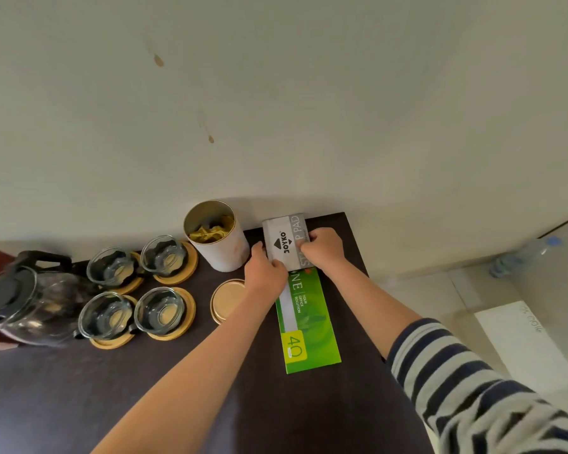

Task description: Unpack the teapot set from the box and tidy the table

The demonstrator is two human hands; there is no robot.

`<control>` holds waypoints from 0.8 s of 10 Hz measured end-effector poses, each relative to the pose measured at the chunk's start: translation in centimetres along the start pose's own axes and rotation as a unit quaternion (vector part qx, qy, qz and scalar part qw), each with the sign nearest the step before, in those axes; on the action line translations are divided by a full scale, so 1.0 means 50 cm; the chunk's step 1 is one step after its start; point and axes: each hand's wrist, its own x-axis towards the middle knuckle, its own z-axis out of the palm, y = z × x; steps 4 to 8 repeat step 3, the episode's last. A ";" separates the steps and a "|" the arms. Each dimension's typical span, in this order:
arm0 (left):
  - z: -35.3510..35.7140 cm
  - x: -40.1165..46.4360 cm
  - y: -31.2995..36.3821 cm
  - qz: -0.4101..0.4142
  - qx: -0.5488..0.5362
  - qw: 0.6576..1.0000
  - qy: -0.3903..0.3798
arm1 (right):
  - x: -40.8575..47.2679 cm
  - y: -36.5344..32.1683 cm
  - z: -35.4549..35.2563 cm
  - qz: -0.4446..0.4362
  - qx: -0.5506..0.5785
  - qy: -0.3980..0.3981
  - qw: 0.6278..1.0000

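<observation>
A grey stamp pad box (pixel 284 239) is at the far right corner of the dark table (pixel 184 385), its near end over a green folder (pixel 309 326). My left hand (pixel 265 273) grips its left near corner and my right hand (pixel 323 249) grips its right side. The glass teapot (pixel 23 299) with a black lid stands at the far left. Beside it several glass cups (pixel 159 309) sit on round wooden coasters (pixel 189 311).
An open white canister (pixel 220 250) with yellow packets inside stands against the wall, left of the box. Its round lid (pixel 227 301) lies on the table under my left wrist. A plastic bottle (pixel 525 255) lies on the floor at right, near a white sheet (pixel 525 342).
</observation>
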 end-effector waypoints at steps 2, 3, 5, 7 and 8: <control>-0.029 -0.029 0.038 0.002 0.007 0.999 -0.042 | -0.044 -0.027 -0.006 0.012 0.010 0.029 0.999; -0.052 -0.071 0.062 0.025 -0.002 0.999 -0.036 | -0.089 -0.041 -0.022 0.002 0.061 0.038 0.997; -0.052 -0.071 0.062 0.025 -0.002 0.999 -0.036 | -0.089 -0.041 -0.022 0.002 0.061 0.038 0.997; -0.052 -0.071 0.062 0.025 -0.002 0.999 -0.036 | -0.089 -0.041 -0.022 0.002 0.061 0.038 0.997; -0.052 -0.071 0.062 0.025 -0.002 0.999 -0.036 | -0.089 -0.041 -0.022 0.002 0.061 0.038 0.997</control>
